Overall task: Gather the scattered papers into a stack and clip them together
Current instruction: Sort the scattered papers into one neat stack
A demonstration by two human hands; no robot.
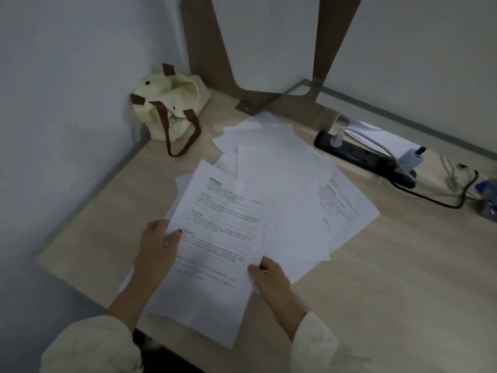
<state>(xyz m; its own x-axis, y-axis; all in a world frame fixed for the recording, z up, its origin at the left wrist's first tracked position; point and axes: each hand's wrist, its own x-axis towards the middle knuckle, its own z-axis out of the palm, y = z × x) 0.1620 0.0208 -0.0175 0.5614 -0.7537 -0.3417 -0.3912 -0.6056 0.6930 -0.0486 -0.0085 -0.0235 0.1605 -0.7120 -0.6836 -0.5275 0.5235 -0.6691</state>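
Observation:
Several white papers lie fanned out across the light wooden desk [390,278]. The nearest printed sheet [215,238] is tilted, its lower end hanging past the desk's front edge. My left hand [158,246] grips its left edge, thumb on top. My right hand [269,275] pinches its right edge near the bottom. More sheets [282,184] spread behind it toward the back, and another printed sheet [341,203] sticks out on the right. No clip is in view.
A cream tote bag [169,109] with brown straps sits in the back left corner by the wall. A black power strip [363,157] with plugs and cables lies at the back right. A wooden and metal stand [258,103] rises behind the papers.

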